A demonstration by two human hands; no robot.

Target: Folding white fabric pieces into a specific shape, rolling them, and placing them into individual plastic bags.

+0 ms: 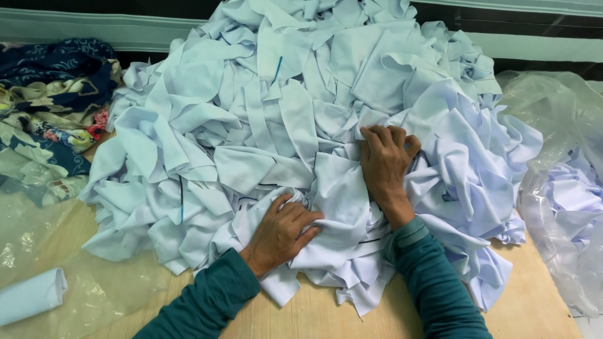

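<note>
A large heap of pale blue-white fabric pieces [295, 119] covers most of a wooden table [540, 301]. My left hand [282, 229] rests flat on the near edge of the heap, fingers spread over a crumpled piece. My right hand [384, 160] is pressed into the pile further up, fingers curled and digging into the cloth; what its fingertips grip is hidden. Both arms wear teal sleeves.
Clear plastic bags with more pale cloth [565, 194] lie at the right. A dark blue floral fabric [50, 94] lies bunched at the left. A rolled pale cloth piece [31, 295] sits on clear plastic sheeting [94, 289] at the near left.
</note>
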